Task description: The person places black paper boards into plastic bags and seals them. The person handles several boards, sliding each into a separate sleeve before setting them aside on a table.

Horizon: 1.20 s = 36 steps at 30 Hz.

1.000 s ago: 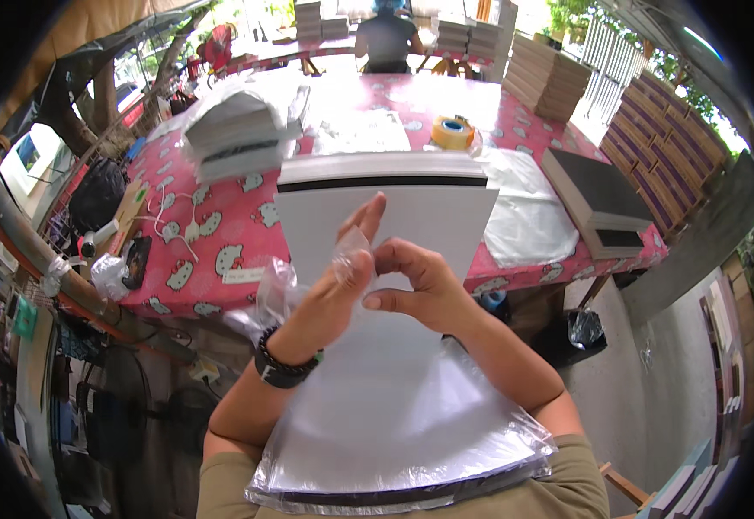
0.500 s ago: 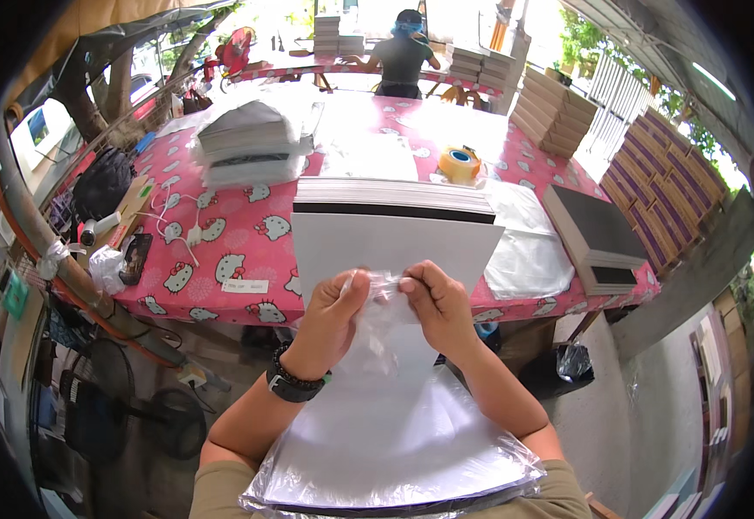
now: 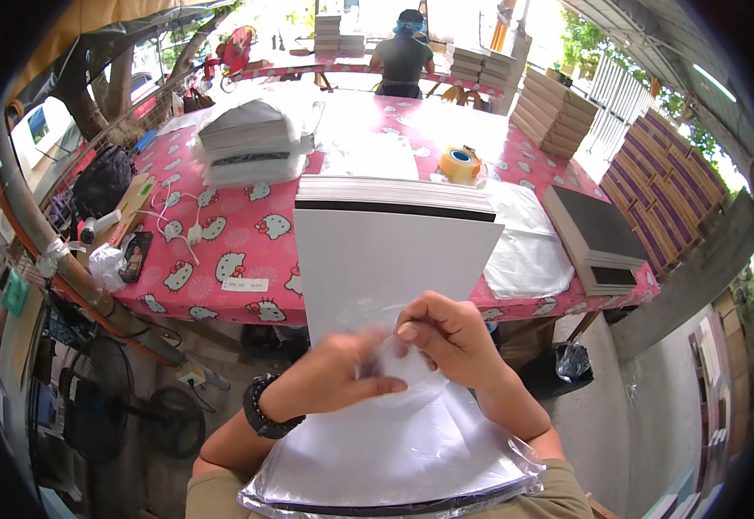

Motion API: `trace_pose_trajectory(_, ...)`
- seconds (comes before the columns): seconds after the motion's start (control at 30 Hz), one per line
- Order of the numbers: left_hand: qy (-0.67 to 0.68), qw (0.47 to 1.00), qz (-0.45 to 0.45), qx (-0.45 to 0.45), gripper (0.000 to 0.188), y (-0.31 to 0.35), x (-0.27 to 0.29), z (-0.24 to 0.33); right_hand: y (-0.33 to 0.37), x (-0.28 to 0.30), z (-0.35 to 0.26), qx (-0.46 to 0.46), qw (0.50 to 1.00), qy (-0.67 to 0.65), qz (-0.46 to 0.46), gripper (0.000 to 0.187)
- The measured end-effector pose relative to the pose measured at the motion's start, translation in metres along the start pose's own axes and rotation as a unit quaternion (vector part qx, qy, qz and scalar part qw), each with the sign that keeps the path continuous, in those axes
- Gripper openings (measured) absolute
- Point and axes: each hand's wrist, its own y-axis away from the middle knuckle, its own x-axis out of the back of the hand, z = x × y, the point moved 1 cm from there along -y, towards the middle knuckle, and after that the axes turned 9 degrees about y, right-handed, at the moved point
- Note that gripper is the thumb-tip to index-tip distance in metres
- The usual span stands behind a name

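Over my lap, my right hand (image 3: 450, 340) pinches a piece of clear plastic film (image 3: 404, 365) between thumb and fingers. My left hand (image 3: 342, 370) is beside it, its fingers blurred against the film, the thumb stretched toward the right hand. Whether those fingers grip the film I cannot tell. Beneath both hands, white boards in a clear plastic bag (image 3: 377, 450) lie on my lap. Just ahead, a stack of white boards with one black layer (image 3: 394, 255) leans at the table's near edge.
The pink patterned table (image 3: 212, 285) holds a tape roll (image 3: 460, 163), flat plastic bags (image 3: 528, 246), a dark-topped board stack (image 3: 597, 229) and wrapped stacks (image 3: 251, 143). A fan (image 3: 100, 398) stands at lower left, a black bin (image 3: 558, 370) at right. Another person (image 3: 400, 60) is at the far table.
Both hands have come down toward my lap. My left hand has turned from an upright pinch on the film to a sideways, blurred pose; the right still pinches the film.
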Motion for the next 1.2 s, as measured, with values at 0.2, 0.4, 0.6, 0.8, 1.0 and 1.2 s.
trace_pose_trajectory(0.2, 0.671, 0.726, 0.144, -0.053, 0.044, 0.032, 0.036, -0.034, 0.027, 0.018, 0.037, 0.021, 0.895, -0.044, -0.444, 0.015)
trace_pose_trajectory(0.4, 0.645, 0.745, 0.157, -0.059, 0.048, 0.046, 0.044, -0.074, 0.035, 0.033, 0.045, 0.166, 0.856, -0.489, 0.035, 0.035)
trace_pose_trajectory(0.6, 0.569, 0.778, 0.253, -0.087, 0.041, 0.074, 0.047, -0.069, 0.041, 0.033, 0.066, 0.038, 0.901, -0.371, -0.223, 0.026)
trace_pose_trajectory(0.8, 0.427, 0.863, 0.266, -0.051, 0.044, 0.056, 0.079, -0.045, 0.052, 0.06, 0.068, 0.116, 0.964, -0.214, -0.108, 0.027)
trace_pose_trajectory(1.0, -0.144, 0.872, 0.443, -0.153, 0.031, -0.02, 0.082, -0.039, 0.007, 0.085, 0.051, -0.045, 0.904, 0.223, 0.363, 0.019)
trace_pose_trajectory(1.2, -0.168, 0.901, 0.384, -0.11, 0.017, -0.026, 0.101, -0.038, 0.016, 0.104, 0.04, -0.174, 0.942, -0.047, 0.285, 0.01)
